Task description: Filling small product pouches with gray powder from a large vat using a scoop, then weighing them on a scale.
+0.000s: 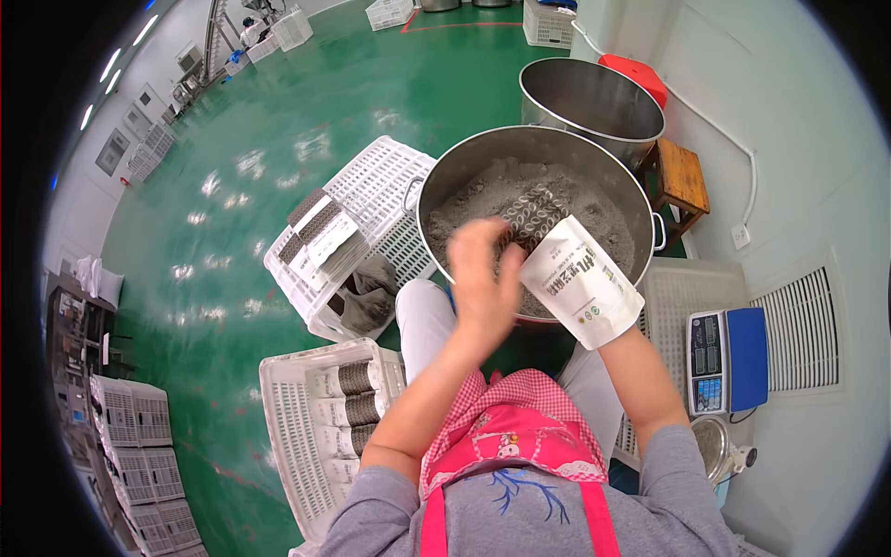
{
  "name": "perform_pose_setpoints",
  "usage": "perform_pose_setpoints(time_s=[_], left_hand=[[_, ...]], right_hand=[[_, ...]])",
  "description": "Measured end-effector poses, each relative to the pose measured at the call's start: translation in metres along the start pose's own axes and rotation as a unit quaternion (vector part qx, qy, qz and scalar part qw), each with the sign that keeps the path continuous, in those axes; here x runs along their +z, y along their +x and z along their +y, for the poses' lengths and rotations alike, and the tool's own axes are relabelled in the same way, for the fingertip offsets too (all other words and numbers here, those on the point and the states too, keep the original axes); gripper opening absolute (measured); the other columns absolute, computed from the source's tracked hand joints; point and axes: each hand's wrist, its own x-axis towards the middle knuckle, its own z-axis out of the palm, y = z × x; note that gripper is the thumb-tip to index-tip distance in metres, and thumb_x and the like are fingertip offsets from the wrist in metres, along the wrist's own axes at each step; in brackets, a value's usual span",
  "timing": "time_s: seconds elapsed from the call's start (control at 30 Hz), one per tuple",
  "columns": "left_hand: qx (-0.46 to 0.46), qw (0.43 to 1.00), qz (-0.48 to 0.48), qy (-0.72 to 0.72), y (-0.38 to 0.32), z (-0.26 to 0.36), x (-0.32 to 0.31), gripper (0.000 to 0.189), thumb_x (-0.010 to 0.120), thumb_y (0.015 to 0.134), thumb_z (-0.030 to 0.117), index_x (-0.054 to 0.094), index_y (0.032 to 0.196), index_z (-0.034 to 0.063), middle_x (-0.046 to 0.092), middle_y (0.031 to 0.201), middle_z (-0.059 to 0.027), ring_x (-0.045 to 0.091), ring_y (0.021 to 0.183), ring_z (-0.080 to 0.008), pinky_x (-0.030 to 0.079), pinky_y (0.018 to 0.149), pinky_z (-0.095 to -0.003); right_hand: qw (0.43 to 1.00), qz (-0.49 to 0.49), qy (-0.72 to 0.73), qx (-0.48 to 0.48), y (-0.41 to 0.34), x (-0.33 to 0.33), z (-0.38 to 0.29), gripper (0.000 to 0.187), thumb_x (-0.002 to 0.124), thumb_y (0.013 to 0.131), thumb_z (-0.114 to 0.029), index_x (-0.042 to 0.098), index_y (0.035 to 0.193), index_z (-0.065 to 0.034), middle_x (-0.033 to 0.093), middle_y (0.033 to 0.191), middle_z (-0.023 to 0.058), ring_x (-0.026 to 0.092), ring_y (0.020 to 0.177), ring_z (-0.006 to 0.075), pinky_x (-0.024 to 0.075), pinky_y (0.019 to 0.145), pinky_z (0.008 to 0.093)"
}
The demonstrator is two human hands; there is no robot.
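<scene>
Before me stands a large round metal pot (459,150) holding grey powder (550,170). Over its near side is a white printed pouch (581,285) with a dark patterned top part. My right hand (616,341) is mostly hidden behind the pouch, at its lower end, so its grip does not show. Blurred by motion, my left hand (487,271) is beside the patterned end of the pouch with its fingers curved; whether it touches the pouch is unclear.
Left of the pot, a white crate (379,167) carries stacked flat pouches (324,237); another crate (285,425) holds several filled ones. A second metal pot (592,63) and wooden stool (682,174) stand behind. At right sits a digital scale (745,358). A person (252,31) is far off.
</scene>
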Motion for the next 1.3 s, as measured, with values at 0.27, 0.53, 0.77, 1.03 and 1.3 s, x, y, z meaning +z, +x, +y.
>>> perform_pose_setpoints(time_s=[0.27,0.53,0.77,1.03,1.3], left_hand=[[-0.292,0.87,-0.174,-0.357,-0.013,-0.081,-0.016,0.024,0.06,0.102,0.014,0.056,0.08,0.0075,0.046,0.075,0.0105,0.038,0.073,-0.0013,0.031,0.064,-0.0214],[-0.413,0.782,-0.041,-0.466,-0.053,-0.094,-0.041,0.023,0.06,0.103,0.018,0.058,0.082,0.0097,0.051,0.079,0.0092,0.043,0.077,-0.0036,0.035,0.076,-0.0229],[-0.31,0.898,-0.125,-0.287,-0.069,-0.12,-0.094,0.031,0.054,0.105,0.027,0.069,0.106,-0.0003,0.067,0.116,-0.0082,0.056,0.115,-0.0191,0.041,0.102,-0.0341],[0.047,0.818,-0.512,-0.259,0.04,0.018,-0.098,0.039,0.082,0.075,0.019,0.063,0.107,0.0052,0.063,0.108,-0.0102,0.058,0.106,-0.0312,0.047,0.09,-0.038],[0.052,0.7,-0.648,-0.296,0.037,-0.003,-0.102,0.018,0.073,0.081,0.011,0.057,0.083,0.0017,0.056,0.088,-0.0119,0.061,0.083,-0.0345,0.047,0.066,-0.0454]], right_hand=[[0.997,-0.017,0.014,0.068,-0.015,-0.025,-0.001,0.047,0.055,0.103,-0.028,0.05,0.141,-0.0013,0.058,0.139,0.0101,0.058,0.125,0.0206,0.0474,0.104,0.036],[0.995,-0.022,-0.083,0.045,-0.075,0.047,-0.049,0.046,0.055,0.101,-0.02,0.051,0.143,-0.0013,0.062,0.135,0.0118,0.059,0.124,0.02,0.0481,0.101,0.0361],[0.842,0.079,-0.518,-0.13,-0.066,0.095,-0.047,0.039,0.064,0.095,-0.023,0.062,0.128,-0.0015,0.072,0.117,0.0135,0.071,0.101,0.0255,0.0536,0.084,0.0375],[0.625,-0.332,-0.706,-0.035,-0.047,0.133,-0.028,0.019,0.071,0.085,-0.021,0.069,0.097,-0.0061,0.069,0.083,0.017,0.068,0.082,0.0382,0.0535,0.074,0.0451],[0.611,-0.425,-0.668,-0.012,-0.045,0.12,-0.026,0.016,0.073,0.084,-0.02,0.067,0.085,-0.0051,0.07,0.1,0.0144,0.067,0.098,0.033,0.0528,0.079,0.0428]])
